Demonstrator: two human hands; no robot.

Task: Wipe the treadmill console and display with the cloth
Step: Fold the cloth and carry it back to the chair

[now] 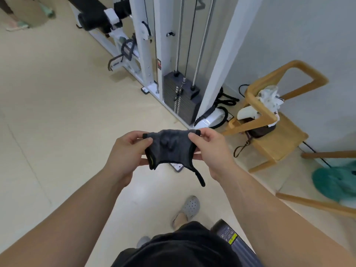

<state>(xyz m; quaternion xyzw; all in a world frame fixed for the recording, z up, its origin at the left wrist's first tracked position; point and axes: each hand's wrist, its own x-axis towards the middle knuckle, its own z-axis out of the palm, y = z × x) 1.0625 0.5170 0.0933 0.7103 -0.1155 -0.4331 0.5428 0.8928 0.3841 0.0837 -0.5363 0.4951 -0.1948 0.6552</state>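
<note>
Head view, and we are looking straight down over our own two bare arms at a dark grey cloth point(169, 149) held up in mid-air above the pale floor point(57, 112). Our left hand point(125, 153) has its grip pinching the cloth's upper left corner, thumb pressed on top against the curled fingers, and our right hand point(210, 149) pinches the upper right corner the same way, so the fabric is stretched between the two hands. The cloth bunches in the middle, shows a sliver of yellow-green at its lower left edge, and a dark strap point(198, 176) dangles from its lower right. Beyond the hands stands a white cable machine point(148, 54) with its dark weight stack point(181, 101) against the wall. To the right of it sits a wooden chair point(277, 139) carrying a white object and a dark bag, and a teal, blurred shape point(335, 182) lies at the right edge. Below the cloth we see a grey perforated clog point(186, 209) on our foot, our dark shirt at the bottom of the view, and beside it a dark panel point(233, 239) with a yellow-green label, which we cannot identify for certain.
</note>
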